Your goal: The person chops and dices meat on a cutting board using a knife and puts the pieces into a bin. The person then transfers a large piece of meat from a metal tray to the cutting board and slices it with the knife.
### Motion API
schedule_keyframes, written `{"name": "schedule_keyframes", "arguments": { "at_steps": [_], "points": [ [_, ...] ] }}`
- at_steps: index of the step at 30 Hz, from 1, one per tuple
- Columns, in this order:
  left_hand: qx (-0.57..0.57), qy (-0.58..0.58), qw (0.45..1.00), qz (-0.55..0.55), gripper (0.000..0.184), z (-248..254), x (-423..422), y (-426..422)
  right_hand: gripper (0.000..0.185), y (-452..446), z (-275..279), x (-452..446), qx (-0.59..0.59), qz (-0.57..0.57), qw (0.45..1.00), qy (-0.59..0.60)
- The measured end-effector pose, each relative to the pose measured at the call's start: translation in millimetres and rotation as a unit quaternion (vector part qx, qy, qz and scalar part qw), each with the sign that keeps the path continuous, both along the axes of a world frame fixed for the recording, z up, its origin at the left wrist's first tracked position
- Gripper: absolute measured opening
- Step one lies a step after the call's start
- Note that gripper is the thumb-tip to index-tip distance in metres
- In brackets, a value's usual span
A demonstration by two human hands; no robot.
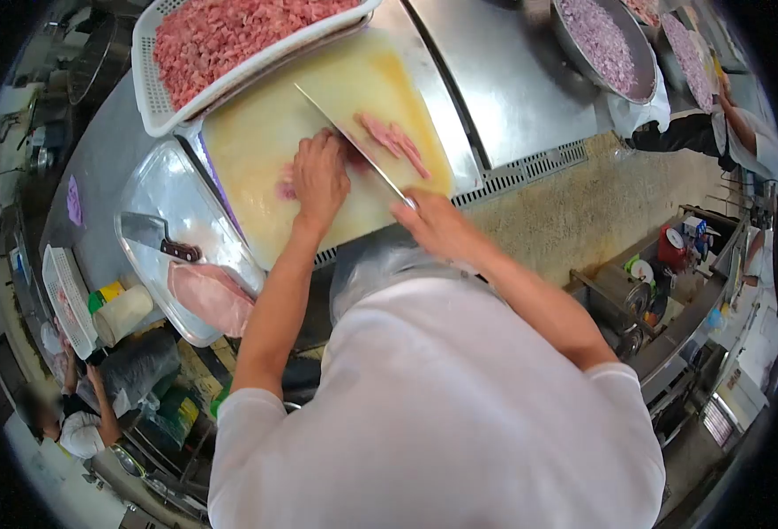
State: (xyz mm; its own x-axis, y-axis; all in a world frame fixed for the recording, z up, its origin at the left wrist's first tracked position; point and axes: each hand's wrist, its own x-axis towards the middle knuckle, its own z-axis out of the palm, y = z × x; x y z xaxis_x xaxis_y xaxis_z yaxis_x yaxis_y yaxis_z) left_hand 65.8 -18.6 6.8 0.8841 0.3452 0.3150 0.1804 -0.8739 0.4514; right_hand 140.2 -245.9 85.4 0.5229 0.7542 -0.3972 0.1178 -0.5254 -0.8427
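My right hand (433, 220) is closed around the handle of a long knife (354, 143), its blade pointing up and left across the cutting board (257, 128). Just left of the blade, my left hand (320, 175) presses down with curled fingers on a piece of raw meat (285, 183), which it mostly hides. Some of that meat shows at the hand's left side, and a little between the fingertips and the blade. Right of the knife lie several cut meat strips (393, 141) on the board.
A white basket (146, 97) of diced meat stands behind the board. At left, a metal tray (151, 251) holds a cleaver (164, 238) and a meat slab (211, 295). Bowls of chopped onion (601, 44) stand far right. Other people work at left (85, 423) and right (746, 132).
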Motion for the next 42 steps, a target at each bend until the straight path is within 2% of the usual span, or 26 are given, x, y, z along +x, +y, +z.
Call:
{"name": "schedule_keyframes", "arguments": {
  "at_steps": [4,9,12,15,18,19,20,21,23,25,29,32,35,38,42],
  "points": [
    [-0.007,0.017,1.0,-0.001,0.015,1,-2,0,0.047,36,0,19,-0.02,0.03,0.999,0.034],
    [-0.027,0.011,0.999,0.013,0.009,3,-6,-5,0.048,18,21,11,-0.028,0.016,0.998,0.06],
    [-0.026,-0.004,1.0,0.011,0.009,0,-1,-1,0.05,24,27,10,-0.084,0.008,0.986,0.143],
    [-0.038,0.016,0.999,0.011,0.01,0,-10,-4,0.05,43,8,14,-0.038,-0.001,0.99,0.135],
    [-0.019,0.016,1.0,0.007,0.01,2,-6,-3,0.049,41,-12,29,-0.071,-0.047,0.982,0.167],
    [-0.008,0.012,1.0,0.008,0.01,9,-5,-4,0.049,33,-3,39,-0.073,-0.05,0.982,0.169],
    [-0.21,0.035,0.973,0.086,0.01,16,-7,-5,0.05,25,2,41,-0.072,-0.046,0.985,0.148],
    [-0.401,0.052,0.9,0.163,0.01,39,-5,-7,0.05,17,7,41,-0.07,-0.037,0.989,0.127],
    [-0.495,0.01,0.839,0.225,0.011,43,-18,2,0.048,6,18,33,-0.065,-0.035,0.992,0.102],
    [-0.319,-0.104,0.921,0.198,0.016,21,-41,39,0.045,-2,20,20,-0.046,-0.043,0.989,0.135],
    [-0.093,-0.014,0.994,0.057,0.024,32,-73,50,0.041,-3,2,7,-0.005,-0.001,0.993,0.115],
    [-0.084,0.027,0.992,0.088,0.023,42,-80,38,0.042,-3,9,9,-0.03,0.009,0.995,0.098],
    [-0.056,0.01,0.998,0.031,0.023,33,-83,47,0.043,-12,-2,20,-0.05,-0.003,0.997,0.062],
    [-0.126,-0.009,0.992,0.019,0.026,14,-73,54,0.044,-13,5,25,-0.085,-0.01,0.989,0.118],
    [-0.132,0.014,0.991,-0.025,0.027,14,-39,45,0.044,-9,8,23,-0.071,-0.012,0.989,0.128]
  ]
}}
